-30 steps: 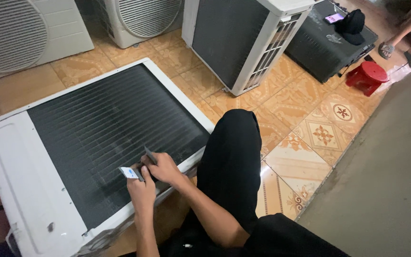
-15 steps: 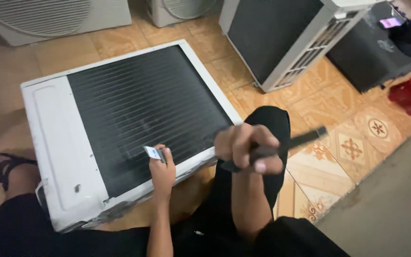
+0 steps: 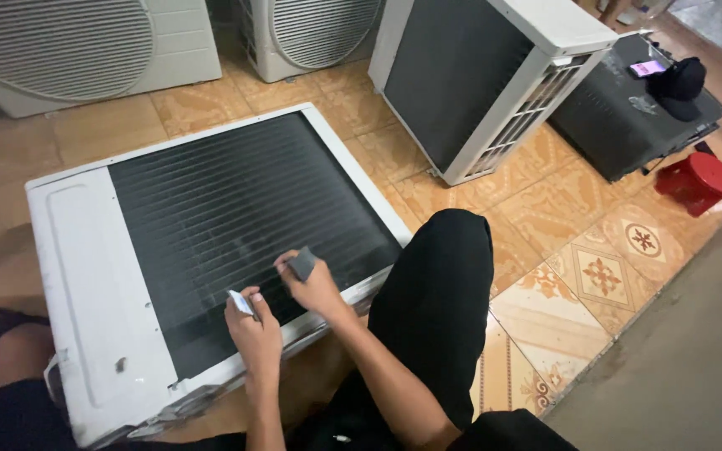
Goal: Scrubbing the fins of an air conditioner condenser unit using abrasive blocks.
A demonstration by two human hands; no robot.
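Observation:
A white air-conditioner outdoor unit (image 3: 85, 276) lies flat on the tiled floor, its dark finned coil (image 3: 236, 209) facing up. My left hand (image 3: 252, 334) rests at the coil's near edge and pinches a small white card-like piece (image 3: 241, 302). My right hand (image 3: 315, 284) is beside it on the coil, holding a small grey tool (image 3: 302, 263) against the fins. My knee in black trousers (image 3: 440, 292) is bent up just right of the unit.
Three more white outdoor units stand behind: one far left (image 3: 68, 50), one at the back centre (image 3: 311, 33), one upright at right (image 3: 495, 83). A black case (image 3: 628, 117) with a phone and cap, and a red stool (image 3: 699, 179), sit far right.
My right hand, raised off to the right holding a long dark tool half a second ago, has come back down onto the coil beside my left hand. The view has shifted slightly.

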